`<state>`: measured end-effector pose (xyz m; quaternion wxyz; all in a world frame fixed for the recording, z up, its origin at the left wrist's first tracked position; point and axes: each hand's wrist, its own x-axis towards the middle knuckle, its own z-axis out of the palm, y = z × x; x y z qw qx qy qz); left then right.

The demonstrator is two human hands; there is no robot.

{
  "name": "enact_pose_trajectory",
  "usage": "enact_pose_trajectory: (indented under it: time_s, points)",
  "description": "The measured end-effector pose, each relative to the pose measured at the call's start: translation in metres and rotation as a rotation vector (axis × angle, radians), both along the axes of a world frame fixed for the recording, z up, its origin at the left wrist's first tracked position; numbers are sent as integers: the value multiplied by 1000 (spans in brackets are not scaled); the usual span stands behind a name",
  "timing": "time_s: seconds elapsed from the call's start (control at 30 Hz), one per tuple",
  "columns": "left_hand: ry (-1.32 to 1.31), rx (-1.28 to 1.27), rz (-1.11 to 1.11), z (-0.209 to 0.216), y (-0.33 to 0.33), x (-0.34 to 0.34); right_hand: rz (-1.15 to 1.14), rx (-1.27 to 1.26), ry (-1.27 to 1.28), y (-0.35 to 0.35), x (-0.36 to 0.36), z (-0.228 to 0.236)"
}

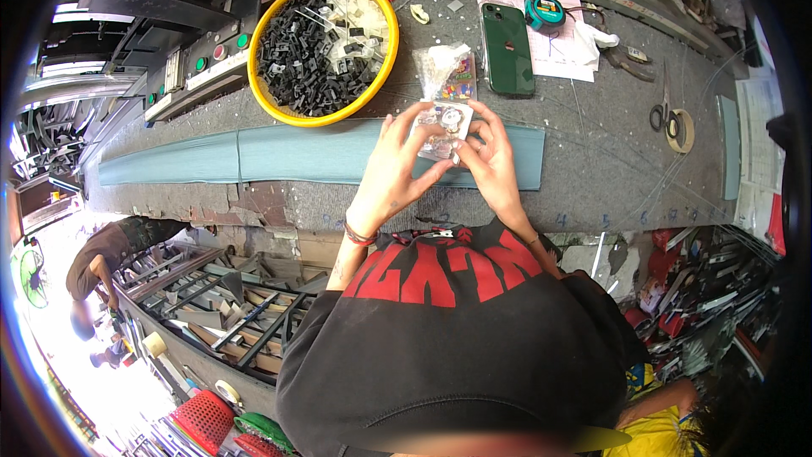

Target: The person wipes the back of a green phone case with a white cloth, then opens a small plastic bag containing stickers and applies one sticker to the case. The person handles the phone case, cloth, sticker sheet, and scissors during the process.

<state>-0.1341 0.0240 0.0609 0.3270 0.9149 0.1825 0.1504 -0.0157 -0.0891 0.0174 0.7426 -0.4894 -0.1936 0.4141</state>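
Above the blue-grey strips (313,152) along the near side of the workbench (592,152), a small clear packet (440,129) is held up between the two hands. The left hand (396,156) has its thumb and fingers bent around one side, with a narrow gap between them; the right hand (493,161) pinches the other side with its fingers curled in close. Small shiny pieces seem to be inside the packet, too small to make out. Judging by this grip, the work is at the handling stage: the packet is picked up, but whether it has been opened cannot be told, and no pieces are seen laid out from it, so emptying or sorting it would be left. Just beyond it lies another clear bag (461,85) with little bits of many colours. To the left, a round yellow-rimmed basin (395,38) is well filled: black plastic parts (304,59) take up most of it, and whitish ones (364,17) are heaped toward its far right. A green phone (507,51) lies near the bag.
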Motion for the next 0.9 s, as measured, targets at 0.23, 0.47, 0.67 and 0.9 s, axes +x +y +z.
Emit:
enact_pose_trajectory:
  time_s: [0.23, 0.47, 0.67, 0.9]
  points:
    - [-116, -604, 204, -13, -3, 2, -88, -65, -276, -1, -6, 10]
    - [-263, -738, 256, -13, -12, 10, -34, -82, -609, -6, -8, 15]
    - [-204, -784, 288, -12, -11, 7, 22, -60, -642, -8, -8, 11]
    - [-289, -796, 304, -16, -9, 4, 1, -31, -387, -6, -9, 8]
